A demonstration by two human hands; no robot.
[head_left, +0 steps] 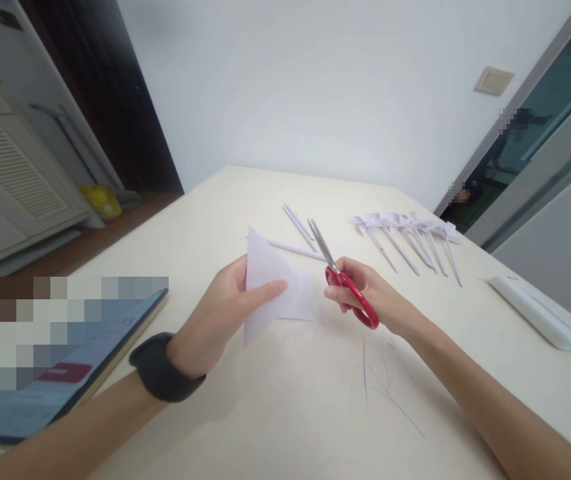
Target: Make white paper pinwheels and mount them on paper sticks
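Observation:
My left hand (238, 293), with a black band on the wrist, pinches a folded sheet of white paper (265, 273) between thumb and fingers. The thumb lies across its front, and the fingers are hidden behind it. A squarer white paper part (299, 297) shows beside the triangular part; I cannot tell whether the two are one sheet. My right hand (360, 287) grips red-handled scissors (348, 283), blades together and pointing up and away to the left. The blades are apart from the paper.
Rolled paper sticks (298, 223) lie behind my hands. Several paper pinwheels (405, 233) on sticks rest at the right back. Thin paper offcuts (366, 373) lie in front, a white plastic-wrapped packet (540, 313) at right. A tablet (110, 347) stands at left.

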